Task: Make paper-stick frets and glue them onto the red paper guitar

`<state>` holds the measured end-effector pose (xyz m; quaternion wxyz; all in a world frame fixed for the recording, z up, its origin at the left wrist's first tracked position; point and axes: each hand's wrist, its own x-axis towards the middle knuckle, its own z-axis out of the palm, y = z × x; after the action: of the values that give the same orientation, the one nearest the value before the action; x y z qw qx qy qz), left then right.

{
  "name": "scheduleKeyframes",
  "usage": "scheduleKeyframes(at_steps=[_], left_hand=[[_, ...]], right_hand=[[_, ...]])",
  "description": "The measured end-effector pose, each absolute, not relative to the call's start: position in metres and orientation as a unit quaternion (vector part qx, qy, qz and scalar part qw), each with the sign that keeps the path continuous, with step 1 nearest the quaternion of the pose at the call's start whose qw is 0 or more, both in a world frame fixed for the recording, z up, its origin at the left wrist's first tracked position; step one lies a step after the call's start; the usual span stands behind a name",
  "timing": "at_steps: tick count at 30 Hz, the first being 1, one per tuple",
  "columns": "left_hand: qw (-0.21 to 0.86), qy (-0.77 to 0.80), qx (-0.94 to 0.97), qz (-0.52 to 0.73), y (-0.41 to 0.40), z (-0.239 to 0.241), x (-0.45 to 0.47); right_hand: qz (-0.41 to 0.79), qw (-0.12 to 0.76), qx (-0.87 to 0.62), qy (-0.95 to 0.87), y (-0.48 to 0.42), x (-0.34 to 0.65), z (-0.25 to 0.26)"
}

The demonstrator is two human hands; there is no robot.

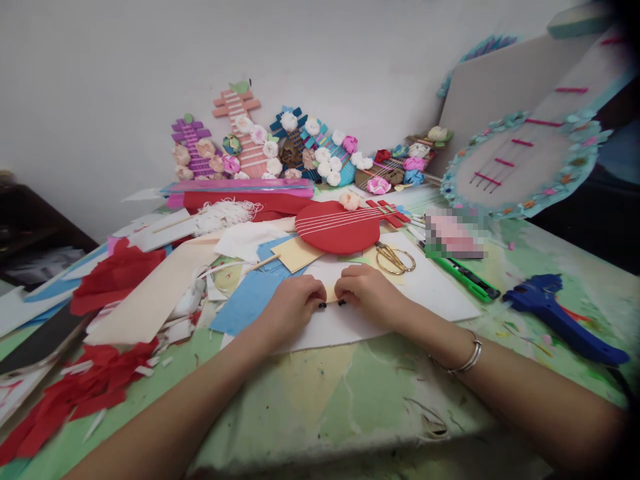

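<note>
My left hand point(293, 303) and my right hand point(367, 293) meet at the middle of the table, fingers curled and pinched together on a small pale yellow paper piece point(331, 291). It lies over a white sheet point(430, 287). Just beyond my hands lies a red paper guitar point(337, 227) with white strings, and gold scissors point(395, 259) rest to the right of it.
A green utility knife point(463, 273) and a blue glue gun point(555, 313) lie at the right. Red crepe scraps point(113, 273), blue paper point(250, 300) and cream sheets cover the left. Finished flower-decorated guitars point(280, 150) lean on the back wall; a large round teal-rimmed guitar point(525, 163) stands at the right.
</note>
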<state>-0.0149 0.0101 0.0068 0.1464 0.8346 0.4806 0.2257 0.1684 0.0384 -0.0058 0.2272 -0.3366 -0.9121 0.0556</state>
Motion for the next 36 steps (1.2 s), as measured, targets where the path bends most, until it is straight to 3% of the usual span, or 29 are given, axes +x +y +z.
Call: scheduleKeyframes(at_steps=[10,20,28,36], left_hand=[[0.201,0.538,0.793,0.201,0.018,0.006,-0.013],[0.07,0.463,0.841,0.27,0.016,-0.007,-0.015],[-0.134,0.325,0.896,0.272,0.015,-0.003,-0.015],[-0.169,0.323,0.907,0.21,0.012,-0.001,-0.014]], right_hand=[[0.157,0.209,-0.429,-0.865,0.039,0.163,-0.002],[0.162,0.16,-0.474,-0.851,0.041,0.155,0.002],[0.204,0.179,-0.471,-0.839,0.046,0.165,0.002],[0.183,0.178,-0.416,-0.873,0.04,0.17,0.001]])
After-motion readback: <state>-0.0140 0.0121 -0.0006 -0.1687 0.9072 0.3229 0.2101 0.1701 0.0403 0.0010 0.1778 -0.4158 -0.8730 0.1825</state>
